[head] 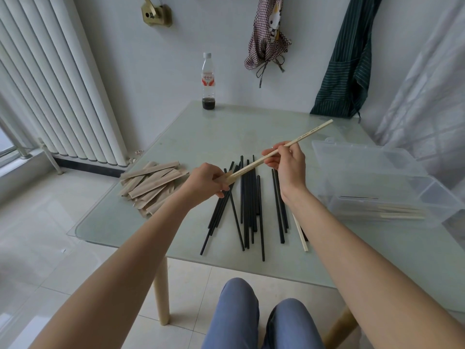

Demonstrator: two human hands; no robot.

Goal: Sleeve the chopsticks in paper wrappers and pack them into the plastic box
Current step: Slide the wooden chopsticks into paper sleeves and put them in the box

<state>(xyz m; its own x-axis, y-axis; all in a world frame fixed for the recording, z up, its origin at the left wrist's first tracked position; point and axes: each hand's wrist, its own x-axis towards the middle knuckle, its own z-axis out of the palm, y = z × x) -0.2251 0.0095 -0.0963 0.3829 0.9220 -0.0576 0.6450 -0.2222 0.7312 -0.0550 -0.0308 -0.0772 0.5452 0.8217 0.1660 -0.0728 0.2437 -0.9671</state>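
Sleeving light chopsticks [284,148]: right hand [286,164] pinches them, left hand [205,180] grips a paper wrapper [229,178] at their 8 o'clock tip, above black chopsticks [247,205] on the bench [176,137].

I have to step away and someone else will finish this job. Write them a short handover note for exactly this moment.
Left hand grips a paper wrapper at its mouth. Right hand pinches a pale chopstick, its tip entering that wrapper.
Empty wrappers lie piled on the glass table's left side; black chopsticks and one pale chopstick lie loose in the middle. The clear plastic box stands open on the right with a few chopsticks inside; whether they are sleeved is unclear.
Left: finish this sleeve, pack it, then do the loose ones.
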